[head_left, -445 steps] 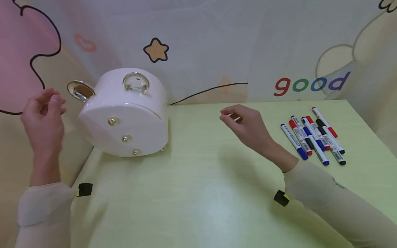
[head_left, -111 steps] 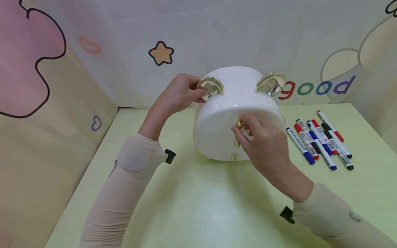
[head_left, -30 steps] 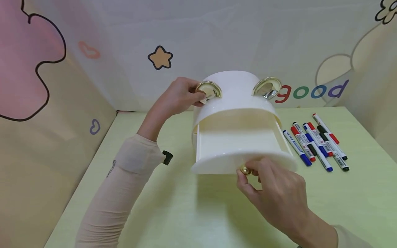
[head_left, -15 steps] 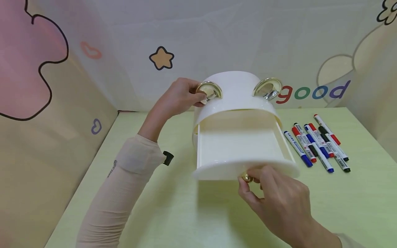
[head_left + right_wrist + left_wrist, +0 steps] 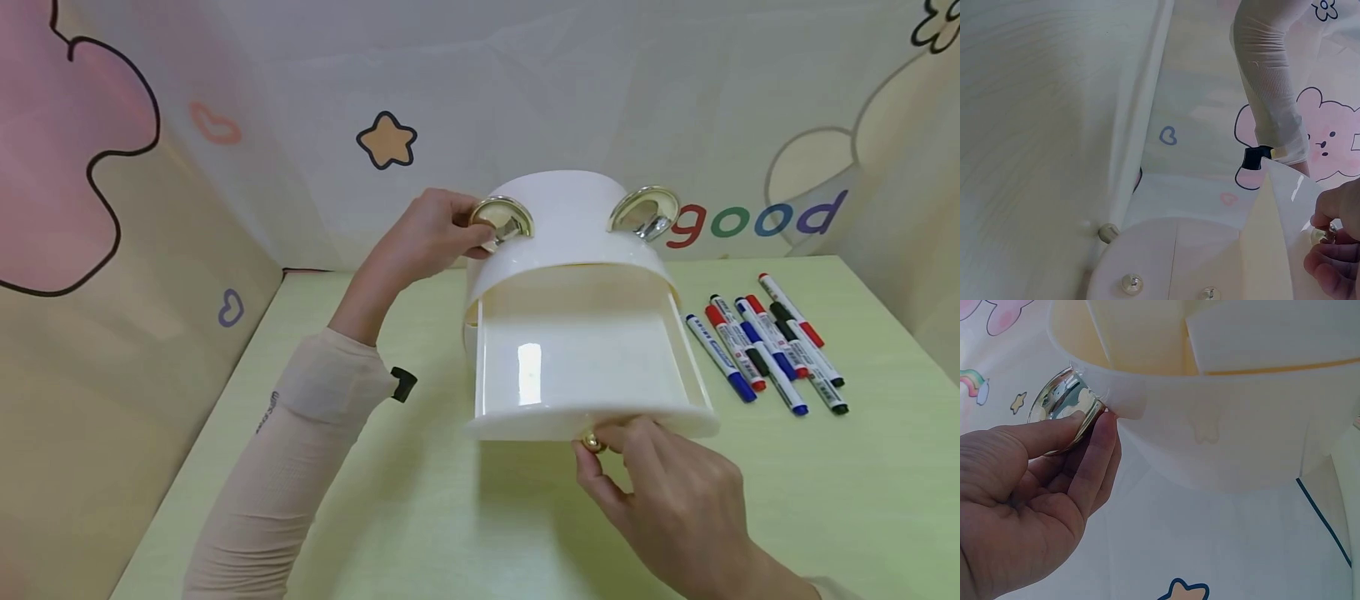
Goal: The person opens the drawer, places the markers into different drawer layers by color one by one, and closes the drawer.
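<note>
A glossy white drawer box (image 5: 567, 200) with two gold ear-shaped pieces stands on the table. My left hand (image 5: 431, 229) pinches the left gold ear (image 5: 504, 218) between thumb and fingers; the left wrist view shows the thumb on the shiny face of the ear (image 5: 1063, 403). The top drawer (image 5: 600, 350) is pulled far out, and its inside is bare. My right hand (image 5: 671, 492) pinches the gold knob (image 5: 592, 442) on the drawer front. In the right wrist view the fingers hold that knob (image 5: 1324, 236), while two lower drawers, each with a knob (image 5: 1132, 284), are closed.
Several whiteboard markers (image 5: 765, 342) with blue, red and black caps lie in a loose pile on the pale green table (image 5: 405, 500), right of the box. Behind stands a printed cloth backdrop (image 5: 450, 75) with a star and "good".
The box has gone from the left to the middle of the table. Its top drawer, closed earlier, has been pulled toward me, slightly further over the last second. My left hand stays on the ear.
</note>
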`<state>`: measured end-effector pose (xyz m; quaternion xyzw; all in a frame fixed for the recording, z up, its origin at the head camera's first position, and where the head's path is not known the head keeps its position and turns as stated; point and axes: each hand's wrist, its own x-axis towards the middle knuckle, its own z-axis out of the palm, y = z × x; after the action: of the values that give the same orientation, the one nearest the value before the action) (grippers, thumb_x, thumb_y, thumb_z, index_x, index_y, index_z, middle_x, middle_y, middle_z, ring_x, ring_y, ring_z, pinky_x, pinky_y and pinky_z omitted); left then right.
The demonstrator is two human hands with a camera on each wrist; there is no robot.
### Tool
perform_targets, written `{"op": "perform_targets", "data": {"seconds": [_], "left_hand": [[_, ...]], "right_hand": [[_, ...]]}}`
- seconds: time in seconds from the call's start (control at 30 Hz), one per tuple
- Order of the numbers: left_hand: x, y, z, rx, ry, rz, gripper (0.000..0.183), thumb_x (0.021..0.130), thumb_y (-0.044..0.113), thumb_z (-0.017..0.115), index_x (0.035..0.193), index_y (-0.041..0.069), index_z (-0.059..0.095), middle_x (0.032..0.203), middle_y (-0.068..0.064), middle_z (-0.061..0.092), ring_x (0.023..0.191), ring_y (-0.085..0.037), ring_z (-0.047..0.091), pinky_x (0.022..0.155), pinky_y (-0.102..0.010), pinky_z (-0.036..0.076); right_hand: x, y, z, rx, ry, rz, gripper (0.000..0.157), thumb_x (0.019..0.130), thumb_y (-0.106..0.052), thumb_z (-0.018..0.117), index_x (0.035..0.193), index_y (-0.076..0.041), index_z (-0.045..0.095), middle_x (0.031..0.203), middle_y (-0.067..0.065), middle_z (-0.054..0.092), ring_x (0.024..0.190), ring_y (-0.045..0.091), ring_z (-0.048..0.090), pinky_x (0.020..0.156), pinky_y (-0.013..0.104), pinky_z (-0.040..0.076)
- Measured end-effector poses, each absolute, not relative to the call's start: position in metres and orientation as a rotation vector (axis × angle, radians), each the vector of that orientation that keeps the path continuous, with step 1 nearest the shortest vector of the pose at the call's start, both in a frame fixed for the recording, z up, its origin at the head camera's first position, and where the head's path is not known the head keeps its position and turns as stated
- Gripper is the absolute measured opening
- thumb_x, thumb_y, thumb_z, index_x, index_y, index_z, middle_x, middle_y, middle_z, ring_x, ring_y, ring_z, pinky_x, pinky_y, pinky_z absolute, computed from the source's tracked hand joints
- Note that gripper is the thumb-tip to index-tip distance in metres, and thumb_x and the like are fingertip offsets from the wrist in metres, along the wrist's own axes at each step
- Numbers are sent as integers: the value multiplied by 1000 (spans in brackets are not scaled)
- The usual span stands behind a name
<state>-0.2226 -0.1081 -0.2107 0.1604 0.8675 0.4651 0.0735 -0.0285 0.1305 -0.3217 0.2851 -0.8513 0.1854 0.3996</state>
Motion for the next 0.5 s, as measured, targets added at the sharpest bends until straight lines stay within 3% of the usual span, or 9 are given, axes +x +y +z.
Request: {"op": "perform_targets", "data": {"seconds": [0.23, 0.5], "left_hand": [[-223, -109, -212, 486, 2599, 1421, 12, 102, 3, 61, 107, -5, 69, 102, -15, 66, 96, -26, 72, 88, -33, 58], [-222, -108, -213, 516, 2603, 1420, 12, 102, 3, 61, 106, -5, 69, 102, -15, 67, 96, -26, 72, 88, -33, 58]], "right_hand": [[-30, 129, -323, 739, -2075, 480, 44, 109, -42, 47, 90, -5, 61, 70, -1, 58, 46, 9, 41, 41, 17, 26], [-21, 134, -314, 735, -2187, 549, 52, 108, -52, 47, 97, -5, 67, 82, 4, 70, 51, 14, 58, 44, 17, 40]]}}
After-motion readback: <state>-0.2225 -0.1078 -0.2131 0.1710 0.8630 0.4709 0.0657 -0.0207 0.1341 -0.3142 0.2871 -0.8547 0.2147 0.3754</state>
